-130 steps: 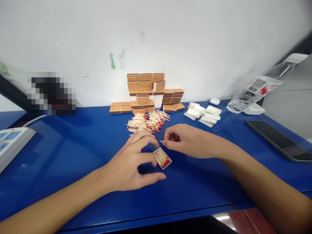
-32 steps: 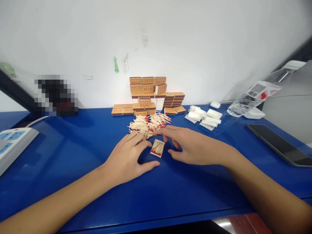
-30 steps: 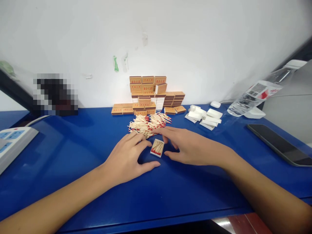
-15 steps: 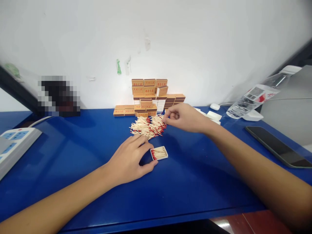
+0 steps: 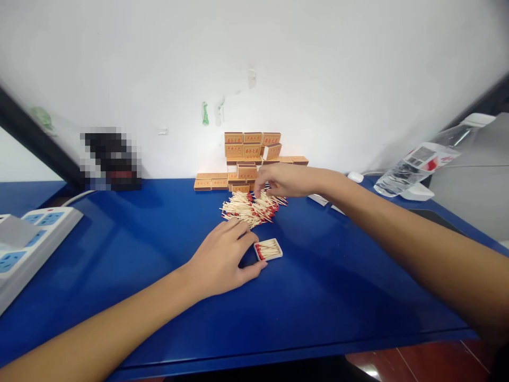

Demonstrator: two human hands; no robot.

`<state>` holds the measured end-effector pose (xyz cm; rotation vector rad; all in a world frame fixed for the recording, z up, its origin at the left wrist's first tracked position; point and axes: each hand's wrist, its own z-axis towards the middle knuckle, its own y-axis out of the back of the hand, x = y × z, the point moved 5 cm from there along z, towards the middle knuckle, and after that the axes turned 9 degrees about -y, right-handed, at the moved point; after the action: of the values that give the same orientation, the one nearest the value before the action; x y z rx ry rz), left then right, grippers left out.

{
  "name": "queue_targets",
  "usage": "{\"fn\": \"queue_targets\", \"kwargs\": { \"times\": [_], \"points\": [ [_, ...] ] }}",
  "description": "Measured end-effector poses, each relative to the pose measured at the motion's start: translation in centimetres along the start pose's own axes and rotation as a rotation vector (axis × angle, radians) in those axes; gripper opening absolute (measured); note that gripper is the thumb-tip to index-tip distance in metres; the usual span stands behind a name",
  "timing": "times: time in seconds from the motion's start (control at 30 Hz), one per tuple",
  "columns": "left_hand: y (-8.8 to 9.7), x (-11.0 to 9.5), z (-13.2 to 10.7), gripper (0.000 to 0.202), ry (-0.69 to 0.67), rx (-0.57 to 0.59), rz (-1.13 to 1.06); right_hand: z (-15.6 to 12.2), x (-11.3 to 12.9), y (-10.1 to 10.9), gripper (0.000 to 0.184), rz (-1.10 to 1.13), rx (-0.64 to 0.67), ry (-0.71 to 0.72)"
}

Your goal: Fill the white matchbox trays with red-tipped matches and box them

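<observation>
A small white matchbox tray (image 5: 270, 249) with several red-tipped matches in it lies on the blue table (image 5: 159, 297). My left hand (image 5: 225, 257) rests beside it, thumb and forefinger closed on its left end. Behind it lies a loose pile of matches (image 5: 248, 208). My right hand (image 5: 284, 180) reaches across to the far side of that pile, fingers curled down and pinched on matches at its top edge. Stacked orange matchboxes (image 5: 246, 151) stand against the wall just behind.
A white power strip (image 5: 27, 239) lies at the left edge. White empty trays (image 5: 318, 199) show under my right arm, with a small white case (image 5: 355, 176) beyond. A tilted water bottle (image 5: 413, 164) and a grey laptop (image 5: 469, 185) stand at the right.
My right hand left the tray and moved back to the match pile, closing its fingers there. The left hand turned the tray a little and kept hold of it. The camera shifted left.
</observation>
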<state>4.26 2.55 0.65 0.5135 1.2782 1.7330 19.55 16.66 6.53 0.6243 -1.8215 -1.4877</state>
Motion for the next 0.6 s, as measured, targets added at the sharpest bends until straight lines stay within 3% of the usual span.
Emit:
{"fn": "queue_targets", "kwargs": {
  "times": [0.2,0.6],
  "points": [
    [-0.2,0.1,-0.1,0.031,-0.01,-0.005,0.008,-0.2,0.4,-1.3,0.039,-0.043,0.017,-0.019],
    [-0.1,0.0,0.0,0.033,-0.005,0.003,0.004,-1.2,-0.1,-1.9,0.041,-0.089,0.024,-0.065]
  ]
}}
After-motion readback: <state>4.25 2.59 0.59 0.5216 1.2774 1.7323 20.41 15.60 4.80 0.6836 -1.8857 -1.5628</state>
